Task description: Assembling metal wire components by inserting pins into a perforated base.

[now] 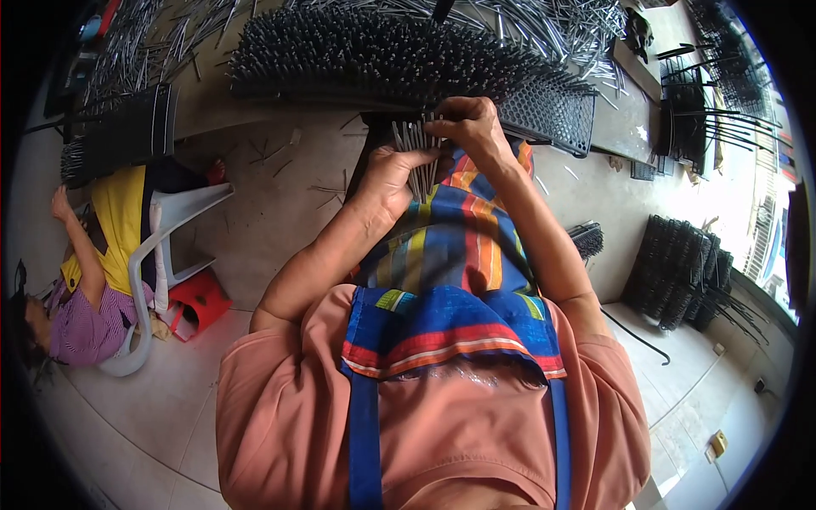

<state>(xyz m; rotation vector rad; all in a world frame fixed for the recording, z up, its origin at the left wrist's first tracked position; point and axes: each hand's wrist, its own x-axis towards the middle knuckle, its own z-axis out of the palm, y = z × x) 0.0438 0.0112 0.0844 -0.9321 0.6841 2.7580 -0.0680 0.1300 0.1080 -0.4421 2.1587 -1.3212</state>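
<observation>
while my left hand grips rods, my right hand pinches their tips near the tray edge, likely separating one: draw lightly.

Just ahead of the left hand and right hand, the dark honeycomb tray and its dense upright rods block passage; room opens between the left forearm and pale chair.
</observation>
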